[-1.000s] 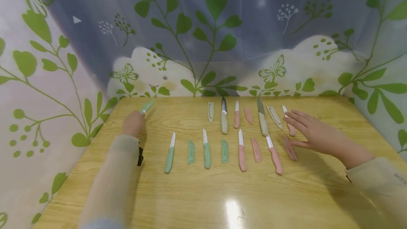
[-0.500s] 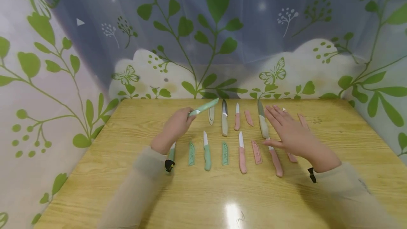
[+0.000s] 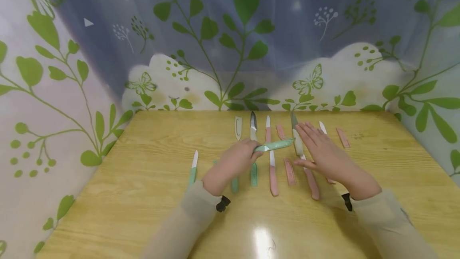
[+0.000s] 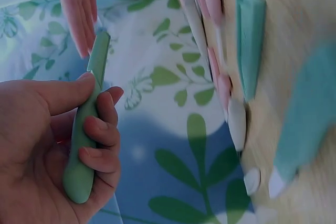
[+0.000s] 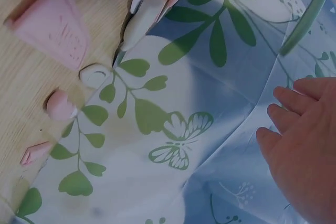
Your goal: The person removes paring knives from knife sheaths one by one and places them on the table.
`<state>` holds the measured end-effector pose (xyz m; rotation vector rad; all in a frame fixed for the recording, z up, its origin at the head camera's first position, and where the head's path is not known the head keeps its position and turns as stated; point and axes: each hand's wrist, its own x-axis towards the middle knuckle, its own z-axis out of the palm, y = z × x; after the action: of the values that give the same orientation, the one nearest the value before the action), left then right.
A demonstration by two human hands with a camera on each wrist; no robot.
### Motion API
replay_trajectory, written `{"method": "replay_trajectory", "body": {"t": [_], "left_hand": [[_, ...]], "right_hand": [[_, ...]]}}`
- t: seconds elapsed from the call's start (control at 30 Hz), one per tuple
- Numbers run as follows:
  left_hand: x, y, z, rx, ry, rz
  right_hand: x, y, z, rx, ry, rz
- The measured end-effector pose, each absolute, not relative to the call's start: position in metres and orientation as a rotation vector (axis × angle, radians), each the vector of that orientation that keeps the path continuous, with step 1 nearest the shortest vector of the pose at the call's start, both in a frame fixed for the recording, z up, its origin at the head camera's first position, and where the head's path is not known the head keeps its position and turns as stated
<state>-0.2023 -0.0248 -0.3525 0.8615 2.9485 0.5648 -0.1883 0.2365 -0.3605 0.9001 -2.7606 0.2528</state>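
Note:
My left hand (image 3: 231, 163) grips a green paring knife (image 3: 278, 145) by its handle, and a green sheath covers the blade. In the left wrist view the fingers curl round the handle of this knife (image 4: 81, 145), the thumb lying along it. The sheathed tip points toward my right hand (image 3: 325, 151), whose fingers are extended and hold nothing. That hand hovers over a grey-bladed knife with a beige handle (image 3: 298, 143) and a pink-handled knife (image 3: 312, 183). Below the left hand, another green knife (image 3: 235, 185) and a green sheath (image 3: 254, 176) are partly hidden.
On the wooden table (image 3: 143, 211) lie two rows of knives and sheaths. Among them are a green knife (image 3: 193, 169), a pink knife (image 3: 274, 179), pink sheaths (image 3: 289, 172) and a beige sheath (image 3: 238, 128). A leaf-patterned cloth (image 3: 230, 51) stands behind the table's far edge.
My left hand has brought the sheathed green knife from the far left to the middle. The right hand has moved left from the right end, where it uncovered a pink sheath.

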Motion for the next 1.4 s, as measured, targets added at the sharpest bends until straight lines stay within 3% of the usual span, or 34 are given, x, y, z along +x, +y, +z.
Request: {"method": "replay_trajectory", "body": {"t": [0.33,1.4], "left_hand": [[-0.190,-0.010,-0.352,0.985,2.938,0.531],[-0.187,-0.001,-0.362,0.954,2.824,0.569]], "right_hand": [[-0.184,0.224,-0.363,1.012,-2.642,0.190],[-0.176,0.208,-0.368,1.086,-2.635,0.216]]}}
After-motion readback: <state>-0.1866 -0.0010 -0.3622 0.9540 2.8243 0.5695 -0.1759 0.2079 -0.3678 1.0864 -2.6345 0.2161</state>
